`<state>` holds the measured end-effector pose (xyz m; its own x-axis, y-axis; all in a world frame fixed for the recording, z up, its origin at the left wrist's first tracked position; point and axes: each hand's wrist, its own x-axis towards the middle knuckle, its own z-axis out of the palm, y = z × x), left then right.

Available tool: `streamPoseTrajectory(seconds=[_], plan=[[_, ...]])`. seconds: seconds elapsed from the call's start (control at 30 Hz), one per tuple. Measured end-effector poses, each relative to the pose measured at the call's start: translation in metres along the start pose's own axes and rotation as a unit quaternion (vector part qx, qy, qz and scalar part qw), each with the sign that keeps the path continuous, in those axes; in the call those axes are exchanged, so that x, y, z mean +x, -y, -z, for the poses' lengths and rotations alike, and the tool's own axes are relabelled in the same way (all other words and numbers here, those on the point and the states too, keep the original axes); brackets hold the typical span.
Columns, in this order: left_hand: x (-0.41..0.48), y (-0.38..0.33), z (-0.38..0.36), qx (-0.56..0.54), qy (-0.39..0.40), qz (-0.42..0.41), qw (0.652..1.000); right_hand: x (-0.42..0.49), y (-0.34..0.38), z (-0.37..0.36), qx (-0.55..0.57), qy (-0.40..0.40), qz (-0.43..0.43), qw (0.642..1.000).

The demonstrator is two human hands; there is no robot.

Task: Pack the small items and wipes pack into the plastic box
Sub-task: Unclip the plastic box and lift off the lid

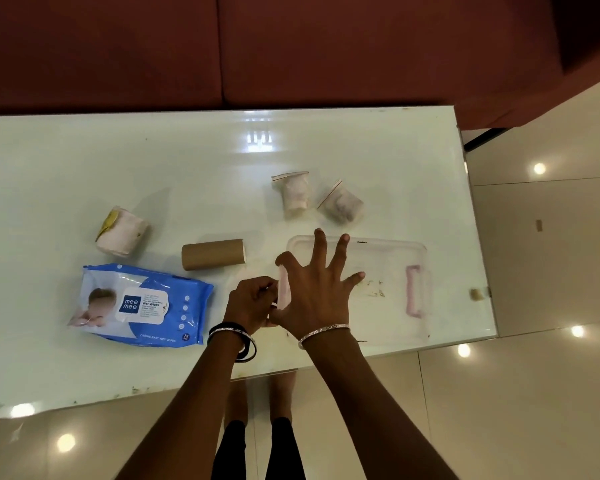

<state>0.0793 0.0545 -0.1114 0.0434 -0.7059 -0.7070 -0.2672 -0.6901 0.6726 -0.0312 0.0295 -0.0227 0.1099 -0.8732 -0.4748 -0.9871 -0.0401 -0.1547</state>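
A clear plastic box with its lid on and pink clips is seen near the right end of a glossy white table. The right hand is laid flat on the lid with fingers spread wide, while the left hand is curled around the pink clip at the box's left end. A blue wipes pack lies left of the hands; "mee mee", "Wet Wipes" and "72" can be read on it. Beside it a brown cardboard tube is lying, and further left a wrapped paper roll. Two small zip bags are placed just behind the box.
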Motion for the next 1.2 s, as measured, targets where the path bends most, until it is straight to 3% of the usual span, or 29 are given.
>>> streamPoseTrajectory(seconds=[0.1, 0.37, 0.6, 0.83, 1.0, 1.2], plan=[[-0.002, -0.003, 0.002, 0.021, -0.005, -0.006, 1.0, -0.009, -0.003, 0.024, 0.037, -0.013, 0.019, 0.999], [-0.004, -0.005, 0.004, -0.077, 0.013, 0.064, 0.995, -0.067, -0.073, 0.116, 0.102, -0.054, 0.1, 0.988], [-0.004, -0.002, 0.008, -0.092, -0.006, 0.066, 0.994, -0.111, -0.181, 0.168, 0.044, -0.057, 0.048, 0.996], [-0.011, -0.003, 0.0, -0.11, -0.017, 0.039, 0.993, -0.131, -0.273, 0.162, 0.11, -0.209, 0.029, 0.971], [-0.012, 0.004, -0.005, -0.102, -0.035, 0.028, 0.994, -0.085, -0.288, 0.122, 0.118, -0.314, 0.003, 0.942], [-0.014, 0.012, -0.005, -0.086, -0.04, 0.018, 0.995, -0.009, -0.287, 0.055, 0.228, -0.301, -0.069, 0.923]])
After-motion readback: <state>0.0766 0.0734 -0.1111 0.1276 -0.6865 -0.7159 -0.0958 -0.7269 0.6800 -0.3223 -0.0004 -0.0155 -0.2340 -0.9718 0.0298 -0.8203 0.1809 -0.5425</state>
